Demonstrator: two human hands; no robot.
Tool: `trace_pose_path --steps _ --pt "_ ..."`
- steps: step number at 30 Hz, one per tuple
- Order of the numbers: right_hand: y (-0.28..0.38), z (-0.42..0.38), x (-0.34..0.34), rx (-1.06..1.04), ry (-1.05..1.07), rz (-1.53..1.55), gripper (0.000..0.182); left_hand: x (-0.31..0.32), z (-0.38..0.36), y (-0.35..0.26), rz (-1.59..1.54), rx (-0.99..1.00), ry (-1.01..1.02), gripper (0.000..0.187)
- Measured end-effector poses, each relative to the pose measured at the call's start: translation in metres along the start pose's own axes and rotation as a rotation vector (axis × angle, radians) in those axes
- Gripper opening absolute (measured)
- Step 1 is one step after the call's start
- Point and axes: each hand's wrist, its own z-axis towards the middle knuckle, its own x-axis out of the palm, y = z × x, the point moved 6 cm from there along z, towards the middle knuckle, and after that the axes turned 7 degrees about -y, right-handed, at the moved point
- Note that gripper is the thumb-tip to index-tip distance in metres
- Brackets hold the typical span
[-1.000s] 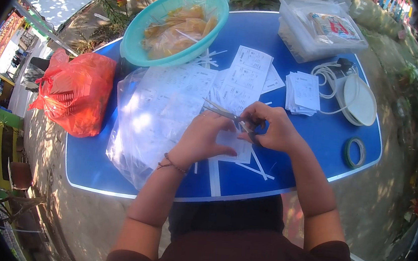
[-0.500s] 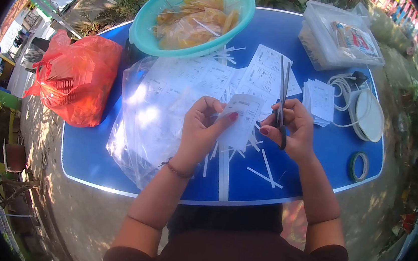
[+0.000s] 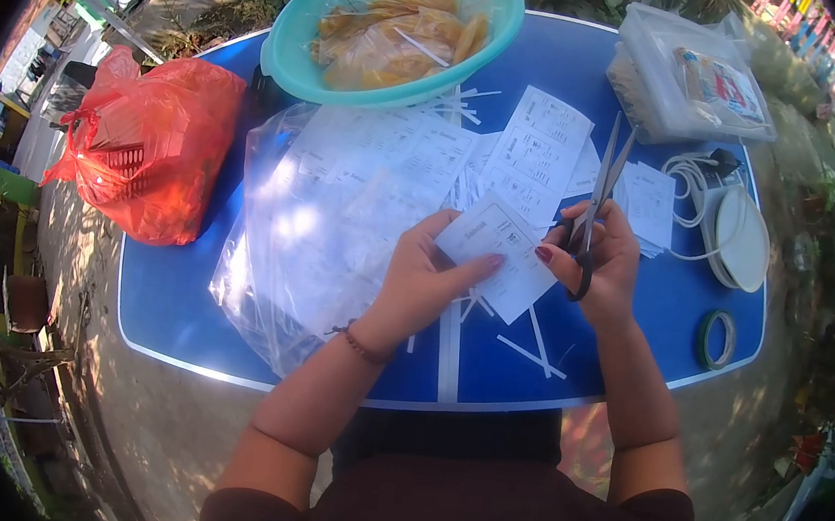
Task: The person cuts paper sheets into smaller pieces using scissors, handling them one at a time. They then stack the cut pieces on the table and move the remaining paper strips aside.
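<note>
Between thumb and fingers, my left hand [image 3: 428,274] grips a small printed paper [image 3: 500,260], which is tilted. My right hand [image 3: 600,260] holds black-handled scissors [image 3: 607,173], their blades slightly apart and pointing away from me. Beyond the held paper lie a printed sheet [image 3: 539,147] and more printed pages [image 3: 378,151], partly under a clear plastic bag [image 3: 288,248]. A stack of cut papers [image 3: 650,198] is just right of the scissors. Thin white paper strips [image 3: 527,354] are scattered on the blue table [image 3: 617,375].
A turquoise basin [image 3: 282,52] with plastic-wrapped yellowish food stands at the back. At the left sits a red plastic bag [image 3: 171,156]. Along the right are a clear plastic box [image 3: 642,66], a white round device with a cable [image 3: 744,237] and a tape roll [image 3: 716,340].
The held paper has turned and tilted toward the right. My left hand has moved slightly right and down. The scissors' blades have opened wider and lean further right.
</note>
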Motion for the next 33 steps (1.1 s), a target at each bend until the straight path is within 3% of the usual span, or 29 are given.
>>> trace_pose_path --steps 7,13,16,19,25,33 --pt "0.002 0.0 -0.003 -0.006 -0.034 0.011 0.039 -0.002 -0.001 -0.009 -0.004 0.06 -0.03 0.033" --pt "0.0 0.001 -0.004 0.052 0.019 -0.019 0.04 0.009 -0.005 -0.008 0.364 0.106 0.234 0.039" --pt "-0.002 -0.002 0.001 0.058 0.105 -0.095 0.041 0.011 -0.005 -0.007 0.075 -0.057 0.239 0.041" --pt "-0.003 -0.005 0.007 0.022 0.187 -0.17 0.044 0.009 -0.004 0.002 0.179 0.037 0.275 0.034" --pt "0.004 -0.004 0.006 -0.015 0.265 -0.309 0.053 -0.005 -0.002 -0.01 0.259 0.123 0.09 0.026" --pt "0.013 -0.002 0.001 0.049 0.448 -0.297 0.052 -0.019 -0.005 -0.034 0.063 0.163 -0.102 0.026"
